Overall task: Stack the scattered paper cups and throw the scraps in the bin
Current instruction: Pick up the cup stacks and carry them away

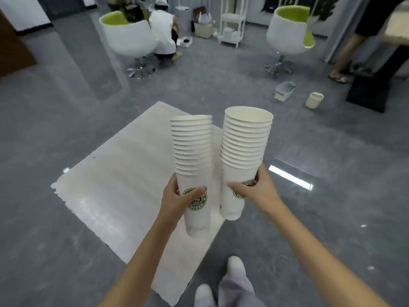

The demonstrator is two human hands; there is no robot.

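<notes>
Grey polished floor (55, 120) surrounds a white tabletop (115, 173). Over it, the left hand (174, 198) curls thumb and fingers round the lowest cup of the left cup stack (192, 151). The right hand (260, 191) clasps the right cup stack (245, 142) the same way (both stacks upright, just apart). A cream bin (314, 100) stands well beyond the right hand.

left hand (174, 199) gripping cup stack (193, 156), right hand (257, 191) gripping second stack (244, 151)
</notes>
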